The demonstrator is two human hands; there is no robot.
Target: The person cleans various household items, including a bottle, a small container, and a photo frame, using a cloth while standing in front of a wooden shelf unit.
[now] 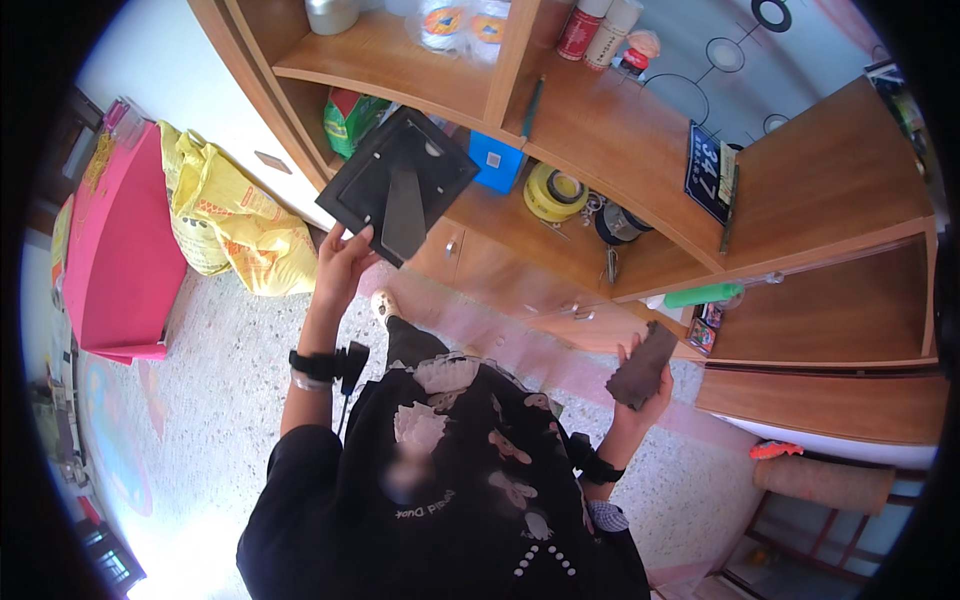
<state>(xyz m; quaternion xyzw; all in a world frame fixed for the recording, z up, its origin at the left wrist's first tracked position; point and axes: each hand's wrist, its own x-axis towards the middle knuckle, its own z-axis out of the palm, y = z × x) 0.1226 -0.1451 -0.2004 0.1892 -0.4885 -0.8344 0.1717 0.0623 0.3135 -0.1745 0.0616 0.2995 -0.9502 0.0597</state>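
Observation:
My left hand grips a black picture frame by its lower corner. The frame's back faces me, with its stand flap and several small clips showing. It is held up in front of the wooden shelf unit. In my right hand lies a folded dark brown cloth, with the fingers partly hidden behind it. That hand is lower and to the right, in front of the cabinet's lower part, apart from the frame.
The shelves hold yellow tape rolls, a blue box, a number plate and a green bottle. Yellow sacks and a pink covered object stand on the left. A carpet-like roll is at the right.

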